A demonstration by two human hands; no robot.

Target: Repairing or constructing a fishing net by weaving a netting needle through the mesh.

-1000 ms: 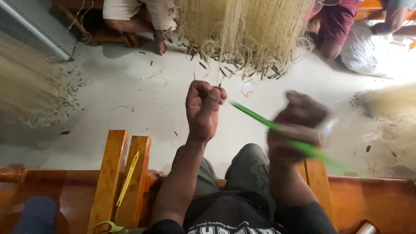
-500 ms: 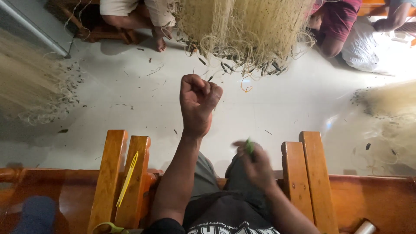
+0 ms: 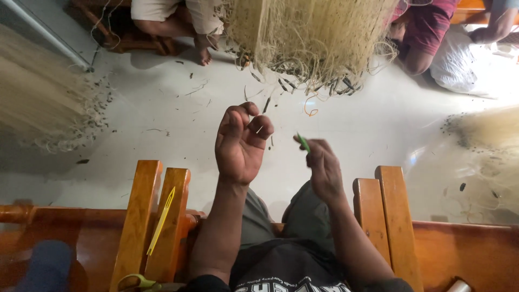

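While the left hand (image 3: pixel 240 143) hovers over the pale floor (image 3: pixel 162 119) with fingers loosely curled and thumb apart from them, the right hand (image 3: pixel 323 168) pinches a green needle (image 3: pixel 303 143) between its fingertips. Both hands are raised below the hanging net (image 3: pixel 313 38), between wooden slats (image 3: pixel 157 216).

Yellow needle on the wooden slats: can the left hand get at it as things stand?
Probably yes. The left hand is raised with fingers loosely curled and seems to hold nothing solid. The yellow needle lies bare on the slats beside that arm, nothing covering it.
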